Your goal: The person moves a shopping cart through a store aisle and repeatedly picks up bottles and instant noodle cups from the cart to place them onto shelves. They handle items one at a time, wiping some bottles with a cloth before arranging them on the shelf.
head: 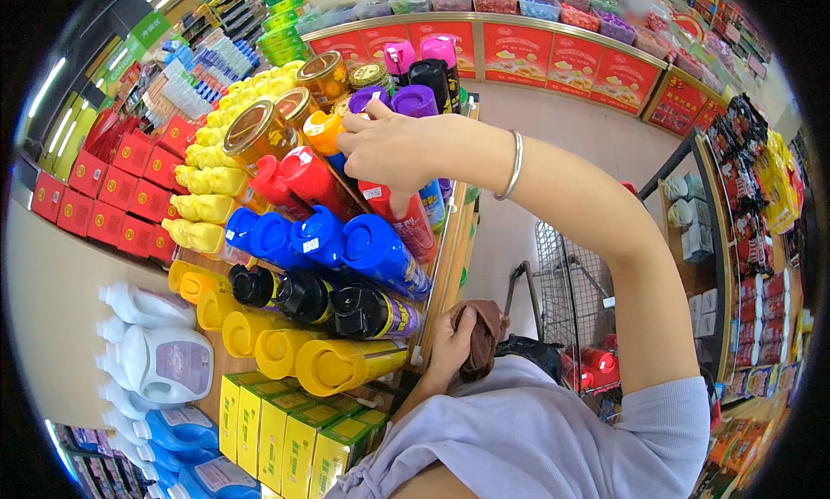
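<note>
My left hand (452, 345) grips a bunched brown cloth (483, 343) beside the shelf edge. My right hand (389, 146), with a silver bangle on its wrist, reaches over the spray cans. Its fingers are at an orange-capped can (322, 131), and its thumb points down by a red can (415, 230); whether it grips either is hidden. Purple caps (415, 101) are just beyond it. Nearer me stand blue cans (382, 249), black-capped cans (363, 311) and yellow cans (343, 366) in rows. Brown-lidded jars (256, 133) are left of the hand.
Yellow-green boxes (298, 450) and white jugs (168, 363) stand at lower left, with red boxes (117, 188) farther off. A wire shopping cart (577, 285) holding red items is at my right. Wooden shelf edge (447, 266) borders the cans. Candy bins (506, 0) line the far counter.
</note>
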`<state>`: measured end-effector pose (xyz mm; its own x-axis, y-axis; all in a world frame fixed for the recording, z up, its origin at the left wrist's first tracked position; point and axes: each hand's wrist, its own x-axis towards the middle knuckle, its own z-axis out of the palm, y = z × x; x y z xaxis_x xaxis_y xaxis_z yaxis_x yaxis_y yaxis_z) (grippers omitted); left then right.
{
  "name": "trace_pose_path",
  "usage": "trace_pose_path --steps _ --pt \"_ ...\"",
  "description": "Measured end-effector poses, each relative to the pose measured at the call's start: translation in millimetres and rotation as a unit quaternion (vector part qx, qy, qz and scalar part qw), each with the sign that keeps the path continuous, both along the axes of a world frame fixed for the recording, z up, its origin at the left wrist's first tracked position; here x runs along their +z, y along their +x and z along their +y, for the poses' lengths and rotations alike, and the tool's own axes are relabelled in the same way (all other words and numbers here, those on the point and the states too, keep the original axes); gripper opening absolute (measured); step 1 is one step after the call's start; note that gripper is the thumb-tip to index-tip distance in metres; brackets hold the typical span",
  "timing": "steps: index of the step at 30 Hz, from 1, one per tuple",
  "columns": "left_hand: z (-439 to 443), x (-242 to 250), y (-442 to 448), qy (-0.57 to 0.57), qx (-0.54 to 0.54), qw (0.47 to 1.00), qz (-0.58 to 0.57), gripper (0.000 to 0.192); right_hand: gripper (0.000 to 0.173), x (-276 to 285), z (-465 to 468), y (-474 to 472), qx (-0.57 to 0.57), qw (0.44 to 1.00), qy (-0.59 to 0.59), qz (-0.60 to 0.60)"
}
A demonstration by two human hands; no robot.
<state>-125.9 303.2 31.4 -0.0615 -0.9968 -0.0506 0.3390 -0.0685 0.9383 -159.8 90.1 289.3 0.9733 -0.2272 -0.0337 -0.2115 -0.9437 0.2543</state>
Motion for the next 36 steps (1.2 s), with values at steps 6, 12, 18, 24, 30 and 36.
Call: trace_pose_path --steps 6,12,18,24,30,36 --pt "-0.1 11.1 -4.7 0.014 0.004 1.000 0.012 0.031 0.063 -11.1 -15.3 -1.3 0.024 0.999 0.025 0.012" --pt "-1.0 12.1 -7.4 0.002 0.000 1.000 0.014 0.031 0.063 6.2 -6.6 3.3 -0.017 0.999 0.026 0.030" --pt "-1.4 5.5 -5.5 0.003 -0.006 1.000 0.018 0.030 0.056 0.9 -9.8 -2.7 -0.015 0.998 0.069 -0.003" --pt "-1.2 10.4 -6.3 0.008 -0.004 1.000 0.023 0.030 0.060 6.3 -8.4 -0.9 -0.032 0.995 0.082 0.053" --pt "-0.1 4.3 -8.3 0.023 0.003 1.000 0.009 0.032 0.064 15.1 -7.1 -5.3 -0.022 0.994 0.089 0.067" --pt "-5.9 -1.7 -11.2 -0.046 0.022 0.998 -0.034 0.026 0.061 35.5 -43.5 17.4 0.013 0.978 0.197 -0.068"
